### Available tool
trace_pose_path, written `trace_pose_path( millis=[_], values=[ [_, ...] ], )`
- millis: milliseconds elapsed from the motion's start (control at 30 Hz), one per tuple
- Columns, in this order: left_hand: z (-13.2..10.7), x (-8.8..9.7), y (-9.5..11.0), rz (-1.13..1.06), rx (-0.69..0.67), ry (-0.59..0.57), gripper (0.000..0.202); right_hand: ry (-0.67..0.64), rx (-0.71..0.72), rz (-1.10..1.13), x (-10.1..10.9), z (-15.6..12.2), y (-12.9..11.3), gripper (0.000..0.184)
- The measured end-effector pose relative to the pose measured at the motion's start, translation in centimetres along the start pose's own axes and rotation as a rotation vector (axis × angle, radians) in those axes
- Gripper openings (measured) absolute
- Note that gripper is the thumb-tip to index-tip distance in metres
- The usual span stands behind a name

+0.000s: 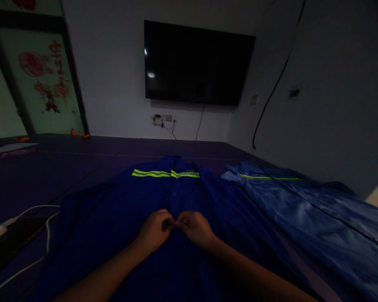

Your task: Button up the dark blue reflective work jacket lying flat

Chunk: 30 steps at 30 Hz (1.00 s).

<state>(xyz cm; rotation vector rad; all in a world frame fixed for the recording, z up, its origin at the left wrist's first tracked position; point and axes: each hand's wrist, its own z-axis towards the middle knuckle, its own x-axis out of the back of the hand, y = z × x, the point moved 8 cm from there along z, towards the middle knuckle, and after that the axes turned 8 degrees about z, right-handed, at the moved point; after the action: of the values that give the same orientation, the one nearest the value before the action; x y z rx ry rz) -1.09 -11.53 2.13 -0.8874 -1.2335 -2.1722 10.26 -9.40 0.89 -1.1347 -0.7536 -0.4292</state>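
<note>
A dark blue work jacket [138, 209] with yellow reflective stripes lies flat on the dark purple table [82, 155], collar away from me. My left hand [156, 230] and my right hand [195, 228] meet at the jacket's front placket, near its middle. Both hands have their fingers pinched together on the placket edges, fingertips touching. What sits between the fingertips is too small and dark to make out beyond the fabric.
A second, lighter blue jacket [302, 201] with a reflective stripe lies to the right. A white cable [40, 222] and a dark device [15, 239] lie at the left edge. A black screen [195, 63] hangs on the far wall. Small orange items [78, 134] lie at the table's far left.
</note>
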Motion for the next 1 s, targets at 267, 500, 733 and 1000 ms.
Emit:
trace_pose_path(
  millis=[267,500,733,1000],
  values=[
    [0.0,-0.2,-0.1,0.008,-0.014,-0.003,0.017,-0.006,-0.126,0.221,-0.8,1.0,2.1,0.014],
    [-0.1,0.0,0.2,0.028,-0.024,0.036,0.017,-0.035,-0.219,0.502,-1.2,0.8,2.0,0.015],
    [-0.1,0.1,-0.3,-0.025,-0.005,0.057,0.015,0.035,-0.054,0.258,0.7,0.1,0.7,0.019],
    [-1.0,-0.7,0.3,-0.017,0.011,-0.250,0.037,-0.422,-0.153,0.137,0.3,-2.7,-0.2,0.049]
  ],
)
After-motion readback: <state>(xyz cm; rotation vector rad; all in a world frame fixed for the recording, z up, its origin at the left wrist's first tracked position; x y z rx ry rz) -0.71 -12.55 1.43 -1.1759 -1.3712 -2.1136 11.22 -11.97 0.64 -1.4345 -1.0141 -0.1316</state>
